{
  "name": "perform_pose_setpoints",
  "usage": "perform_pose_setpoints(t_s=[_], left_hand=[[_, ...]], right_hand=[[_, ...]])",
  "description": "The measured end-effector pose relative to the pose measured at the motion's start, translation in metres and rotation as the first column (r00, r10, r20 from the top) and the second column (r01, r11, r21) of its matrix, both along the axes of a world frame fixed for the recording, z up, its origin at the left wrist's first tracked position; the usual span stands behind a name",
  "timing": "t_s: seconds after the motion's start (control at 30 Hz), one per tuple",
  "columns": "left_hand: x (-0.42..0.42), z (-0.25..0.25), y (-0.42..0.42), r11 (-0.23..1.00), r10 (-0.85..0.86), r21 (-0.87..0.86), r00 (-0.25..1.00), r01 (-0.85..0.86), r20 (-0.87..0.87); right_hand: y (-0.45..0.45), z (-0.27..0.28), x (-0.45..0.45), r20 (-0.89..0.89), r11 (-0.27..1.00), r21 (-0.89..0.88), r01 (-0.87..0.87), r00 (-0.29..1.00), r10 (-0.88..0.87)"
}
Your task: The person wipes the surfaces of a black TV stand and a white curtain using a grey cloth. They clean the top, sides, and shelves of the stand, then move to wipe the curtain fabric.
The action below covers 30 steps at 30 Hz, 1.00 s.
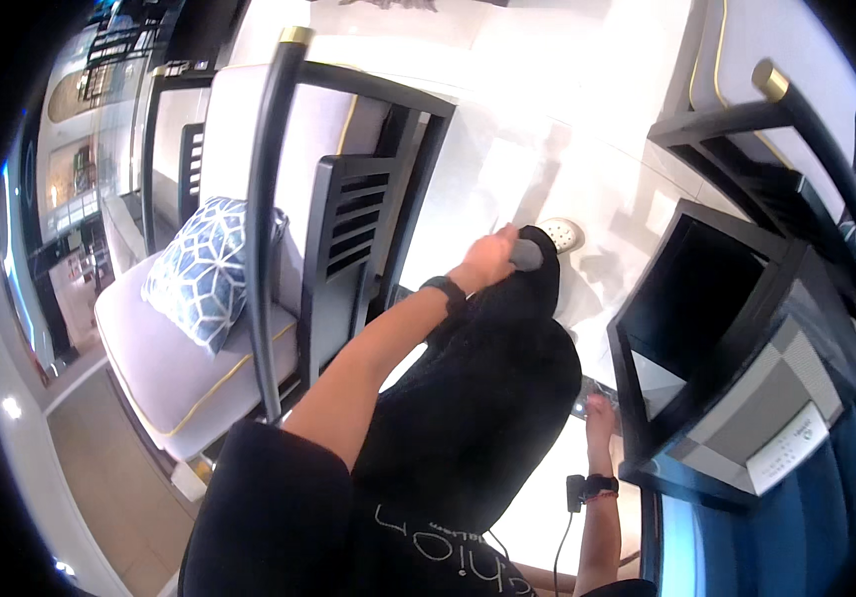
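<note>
My left hand (486, 261) reaches forward, with a dark band on its wrist. It grips a small grey object (525, 254), whose exact kind I cannot tell. Black trousers (472, 388) and one pale perforated shoe (563, 234) show below it. My right hand (599, 412) hangs low beside my leg, near a small black-framed table (633, 380). Its fingers are blurred, so their pose is unclear. On that wrist are a black strap with a small box (575, 494), a cord and a red bracelet.
A black-framed armchair (271, 186) with pale cushions and a blue patterned pillow (204, 269) stands at left. On the small table lie a grey checked mat (786, 373) and a white card (789, 448) bearing writing. Another armchair (823, 127) is upper right, above blue drapery (831, 492).
</note>
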<state>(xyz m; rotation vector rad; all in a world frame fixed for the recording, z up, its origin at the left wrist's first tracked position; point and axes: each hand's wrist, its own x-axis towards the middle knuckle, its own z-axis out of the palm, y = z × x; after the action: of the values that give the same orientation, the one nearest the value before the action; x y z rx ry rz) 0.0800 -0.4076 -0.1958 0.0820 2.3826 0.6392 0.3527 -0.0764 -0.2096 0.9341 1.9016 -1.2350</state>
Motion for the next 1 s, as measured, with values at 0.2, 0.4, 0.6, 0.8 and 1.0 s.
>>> perform_pose_setpoints(t_s=[0.2, 0.4, 0.6, 0.8, 1.0], left_hand=[[0.01, 0.151, 0.052, 0.846, -0.006, 0.533, 1.0, -0.01, 0.029], [0.058, 0.151, 0.068, 0.64, 0.195, 0.674, 0.927, -0.369, 0.321], [0.139, 0.131, 0.055, 0.424, 0.474, 0.49, 0.648, -0.762, 0.597], [0.204, 0.159, 0.051, 0.087, 0.462, 0.245, 0.257, -0.966, 0.849], [0.256, 0.172, 0.062, 0.0, 0.706, 0.244, 0.173, -0.97, 0.687]], right_hand=[[-0.054, 0.155, -0.131, -0.249, 0.957, -0.24, 0.163, 0.942, -0.223], [-0.086, 0.186, -0.195, -0.247, 0.883, -0.469, 0.032, 0.955, -0.166], [-0.106, 0.144, -0.132, 0.023, 0.774, -0.581, 0.252, 0.956, -0.294], [-0.114, 0.164, -0.087, 0.317, 0.642, -0.649, 0.408, 0.912, -0.259], [-0.147, 0.174, -0.065, 0.205, 0.719, -0.592, 0.364, 0.931, -0.303]])
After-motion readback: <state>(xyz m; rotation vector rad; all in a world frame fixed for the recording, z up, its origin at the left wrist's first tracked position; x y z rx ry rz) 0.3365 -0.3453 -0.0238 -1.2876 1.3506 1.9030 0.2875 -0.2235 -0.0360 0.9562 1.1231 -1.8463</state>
